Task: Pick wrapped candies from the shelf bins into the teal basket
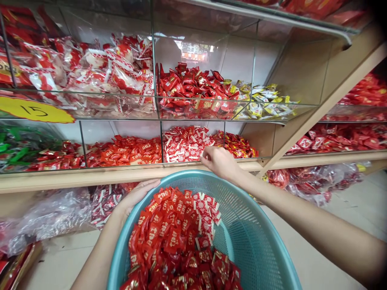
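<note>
A teal plastic basket (260, 225) is in front of me, its sides full of small holes. Inside lie orange-red wrapped candies (165, 221), a few red-and-white wrapped candies (207, 211) and dark red shiny ones (196, 266). My left hand (137, 197) grips the basket's left rim from outside, thumb side hidden. Over the basket's far rim my right hand (219, 161) reaches to the front of the bin of red-and-white candies (186, 143). Its fingers curl closed, and what they hold, if anything, is hidden.
Glass dividers split the wooden shelf (133, 176) into bins. Red candies (127, 151) fill the bin on the left. Above are red packets (193, 86) and yellow-and-white ones (266, 100). A slanting wooden panel (314, 96) stands at right; plastic bags (60, 209) lie underneath.
</note>
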`<state>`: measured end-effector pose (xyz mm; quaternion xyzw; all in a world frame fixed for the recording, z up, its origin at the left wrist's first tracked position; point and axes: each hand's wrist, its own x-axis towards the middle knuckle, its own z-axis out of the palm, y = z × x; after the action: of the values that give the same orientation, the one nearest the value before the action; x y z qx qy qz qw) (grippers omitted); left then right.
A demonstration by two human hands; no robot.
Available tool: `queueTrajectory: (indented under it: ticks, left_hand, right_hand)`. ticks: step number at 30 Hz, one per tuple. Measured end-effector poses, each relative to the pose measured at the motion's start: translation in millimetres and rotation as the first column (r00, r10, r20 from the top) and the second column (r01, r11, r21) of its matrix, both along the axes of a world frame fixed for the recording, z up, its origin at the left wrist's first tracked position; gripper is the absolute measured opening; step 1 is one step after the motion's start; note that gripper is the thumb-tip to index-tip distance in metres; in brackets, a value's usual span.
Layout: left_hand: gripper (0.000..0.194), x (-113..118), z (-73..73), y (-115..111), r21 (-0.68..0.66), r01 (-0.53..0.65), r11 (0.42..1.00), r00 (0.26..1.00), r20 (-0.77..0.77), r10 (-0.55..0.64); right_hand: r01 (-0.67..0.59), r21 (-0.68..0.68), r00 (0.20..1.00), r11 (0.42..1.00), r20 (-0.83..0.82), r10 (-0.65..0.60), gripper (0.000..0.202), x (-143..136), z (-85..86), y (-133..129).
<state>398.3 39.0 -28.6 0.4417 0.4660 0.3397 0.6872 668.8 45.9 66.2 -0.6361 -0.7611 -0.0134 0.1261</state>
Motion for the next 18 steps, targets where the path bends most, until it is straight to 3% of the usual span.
queueTrajectory:
  ticks: [3, 5, 8, 18]
  left_hand:
    - [0.037, -0.5, 0.6, -0.6, -0.016, 0.001, 1.000, 1.000, 0.004, -0.001]
    - [0.037, -0.6, 0.6, -0.8, -0.035, 0.016, 0.999, 1.000, 0.026, -0.015]
    - [0.036, -0.3, 0.1, -0.7, -0.017, 0.013, 1.000, 1.000, 0.026, -0.013]
    - [0.034, -0.7, 0.7, -0.5, -0.007, -0.007, 1.000, 1.000, 0.016, 0.008]
  right_hand:
    - [0.222, -0.099, 0.975, 0.970, 0.054, -0.218, 0.030, -0.5, 9.4, 25.9]
    - [0.289, -0.200, 0.957, 0.936, 0.065, -0.281, 0.037, -2.9, 12.0, 35.8]
    - [0.314, -0.279, 0.949, 0.907, 0.092, -0.300, 0.046, -7.0, 12.8, 43.7]
    - [0.300, -0.355, 0.954, 0.885, 0.100, -0.283, 0.055, -4.6, 13.3, 54.0]
